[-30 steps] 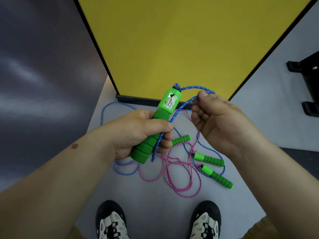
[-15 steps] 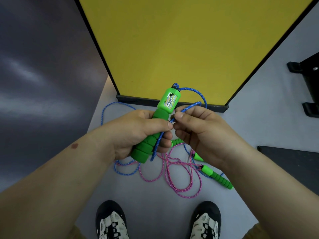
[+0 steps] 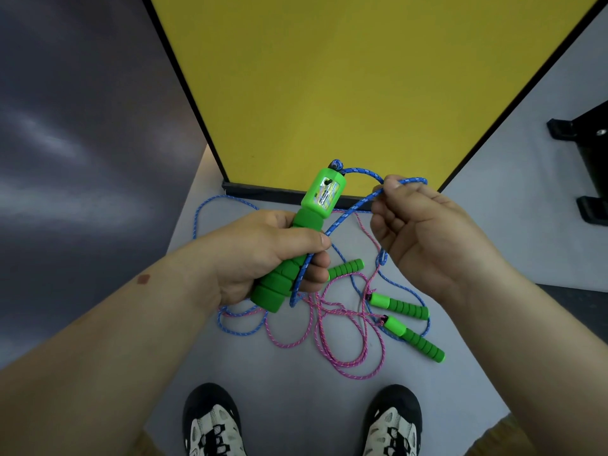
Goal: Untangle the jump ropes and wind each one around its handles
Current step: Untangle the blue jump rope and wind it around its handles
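Blue rope (image 3: 348, 213) pinched by right hand (image 3: 424, 238) has pulled away from left hand's (image 3: 263, 255) gripped handle (image 3: 306, 238).

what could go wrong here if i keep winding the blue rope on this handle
The blue rope your right hand pinches runs down into loops crossing the pink rope on the floor, so winding may drag pink along or tighten the tangle. The strand under your left hand thumb could slip off the handle if that grip loosens.
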`<state>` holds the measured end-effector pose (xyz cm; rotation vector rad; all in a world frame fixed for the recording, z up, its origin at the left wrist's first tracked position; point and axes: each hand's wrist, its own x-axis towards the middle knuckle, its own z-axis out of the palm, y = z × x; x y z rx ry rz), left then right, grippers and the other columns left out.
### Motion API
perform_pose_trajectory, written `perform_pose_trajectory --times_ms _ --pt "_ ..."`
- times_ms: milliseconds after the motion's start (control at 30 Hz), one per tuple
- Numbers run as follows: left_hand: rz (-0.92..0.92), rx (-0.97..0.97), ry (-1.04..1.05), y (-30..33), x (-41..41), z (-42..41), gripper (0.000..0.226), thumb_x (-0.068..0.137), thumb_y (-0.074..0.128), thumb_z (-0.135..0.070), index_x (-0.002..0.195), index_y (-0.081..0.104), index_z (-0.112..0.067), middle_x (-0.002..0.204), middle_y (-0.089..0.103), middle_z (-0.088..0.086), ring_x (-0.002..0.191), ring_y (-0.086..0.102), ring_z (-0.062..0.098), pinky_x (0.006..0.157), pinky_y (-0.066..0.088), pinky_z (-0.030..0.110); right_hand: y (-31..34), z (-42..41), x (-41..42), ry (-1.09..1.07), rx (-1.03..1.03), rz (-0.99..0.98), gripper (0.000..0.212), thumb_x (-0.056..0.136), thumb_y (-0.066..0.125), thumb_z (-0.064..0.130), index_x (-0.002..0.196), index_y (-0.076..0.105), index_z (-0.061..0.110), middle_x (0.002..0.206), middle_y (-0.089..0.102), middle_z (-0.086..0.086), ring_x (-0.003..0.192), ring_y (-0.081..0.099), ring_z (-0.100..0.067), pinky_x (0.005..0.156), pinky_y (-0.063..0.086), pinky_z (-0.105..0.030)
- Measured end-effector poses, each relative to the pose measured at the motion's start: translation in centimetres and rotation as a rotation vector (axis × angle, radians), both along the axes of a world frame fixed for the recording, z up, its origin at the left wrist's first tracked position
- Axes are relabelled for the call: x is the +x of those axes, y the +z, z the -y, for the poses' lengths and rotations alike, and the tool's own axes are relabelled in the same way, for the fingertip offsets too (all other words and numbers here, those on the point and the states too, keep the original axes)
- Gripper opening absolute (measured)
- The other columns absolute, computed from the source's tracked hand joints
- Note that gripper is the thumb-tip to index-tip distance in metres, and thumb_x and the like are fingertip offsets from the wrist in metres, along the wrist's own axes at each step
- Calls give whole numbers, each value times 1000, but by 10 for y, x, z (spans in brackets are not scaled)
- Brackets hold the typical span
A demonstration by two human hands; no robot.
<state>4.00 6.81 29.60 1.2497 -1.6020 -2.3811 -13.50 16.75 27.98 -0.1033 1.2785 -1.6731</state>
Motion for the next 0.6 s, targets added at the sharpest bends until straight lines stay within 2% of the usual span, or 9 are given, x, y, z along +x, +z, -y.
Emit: perform_pose_trajectory --times_ms 267,400,600 --pt "-4 5 3 1 0 -2 7 95 64 -8 93 63 -1 71 69 9 61 67 18 60 59 31 1 -3 21 242 -11 -7 3 93 65 15 91 66 12 74 65 -2 70 63 -12 68 55 -23" --pt "-13 17 7 2 -1 -2 6 96 62 -6 92 64 -3 69 67 7 59 66 18 58 57 31 -1 -4 32 369 -22 -55 8 93 62 5 98 67 8 85 71 -10 72 68 -16 66 56 -23" --pt "-13 19 11 1 1 0 8 96 62 -8 99 62 -1 69 67 7 60 66 17 60 59 31 -1 -3 30 295 -9 -93 11 90 65 3 96 69 11 77 68 -4 68 64 -13 62 54 -21"
